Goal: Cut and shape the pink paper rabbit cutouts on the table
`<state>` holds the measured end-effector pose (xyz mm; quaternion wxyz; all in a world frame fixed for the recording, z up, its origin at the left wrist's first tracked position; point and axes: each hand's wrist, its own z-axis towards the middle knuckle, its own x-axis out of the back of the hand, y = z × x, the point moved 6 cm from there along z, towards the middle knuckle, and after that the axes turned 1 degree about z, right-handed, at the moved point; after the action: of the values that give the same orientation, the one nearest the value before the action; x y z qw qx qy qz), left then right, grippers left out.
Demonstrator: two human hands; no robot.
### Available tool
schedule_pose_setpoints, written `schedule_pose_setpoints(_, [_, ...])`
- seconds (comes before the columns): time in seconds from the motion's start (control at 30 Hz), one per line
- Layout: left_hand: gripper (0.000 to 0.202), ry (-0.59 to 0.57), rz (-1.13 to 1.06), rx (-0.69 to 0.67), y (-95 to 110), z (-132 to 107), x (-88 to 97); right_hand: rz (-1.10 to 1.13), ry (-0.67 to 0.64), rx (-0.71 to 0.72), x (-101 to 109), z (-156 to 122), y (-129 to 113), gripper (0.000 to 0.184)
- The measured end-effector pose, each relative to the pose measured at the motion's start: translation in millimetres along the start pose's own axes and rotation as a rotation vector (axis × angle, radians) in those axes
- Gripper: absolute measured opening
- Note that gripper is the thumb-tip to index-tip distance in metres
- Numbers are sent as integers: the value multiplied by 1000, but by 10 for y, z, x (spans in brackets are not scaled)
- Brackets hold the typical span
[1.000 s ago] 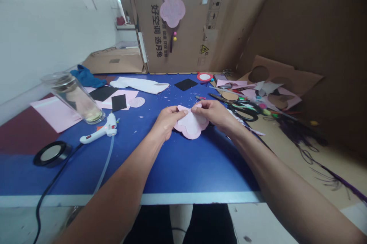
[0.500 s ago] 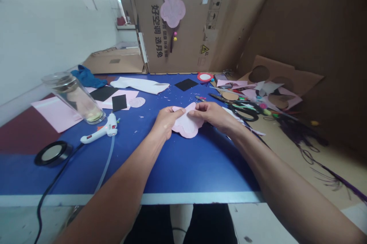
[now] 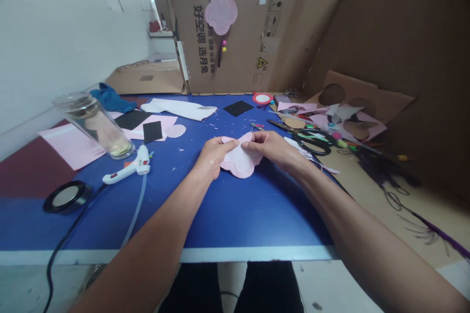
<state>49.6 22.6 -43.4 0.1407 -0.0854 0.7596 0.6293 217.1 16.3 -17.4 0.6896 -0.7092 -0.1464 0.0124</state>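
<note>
A pink scalloped felt cutout with two pointed tips at its top is held between both hands, just above the blue table. A paler layer lies over its middle. My left hand grips its left side, thumb on top and fingers underneath. From the right, my right hand pinches it near the upper edge, thumb pressing on the face. Both thumbs lie close together near the top, and the fingers below the cutout are partly hidden. A similar pink cutout with small beads hangs on the cardboard ahead.
On the left are a white glue gun with a cord, a roll of black tape and a glass jar. Black-handled scissors, felt scraps and purple tassels lie on the right. A cardboard panel stands behind.
Both hands stay in nearly the same place with the same hold. The pink cutout has shifted very slightly; nothing else visibly moved.
</note>
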Motion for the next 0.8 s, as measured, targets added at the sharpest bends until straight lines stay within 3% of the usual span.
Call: schedule_pose_setpoints(0.8, [13, 16, -17, 46, 38, -39, -20, 22, -3, 4, 3, -42, -65, 31])
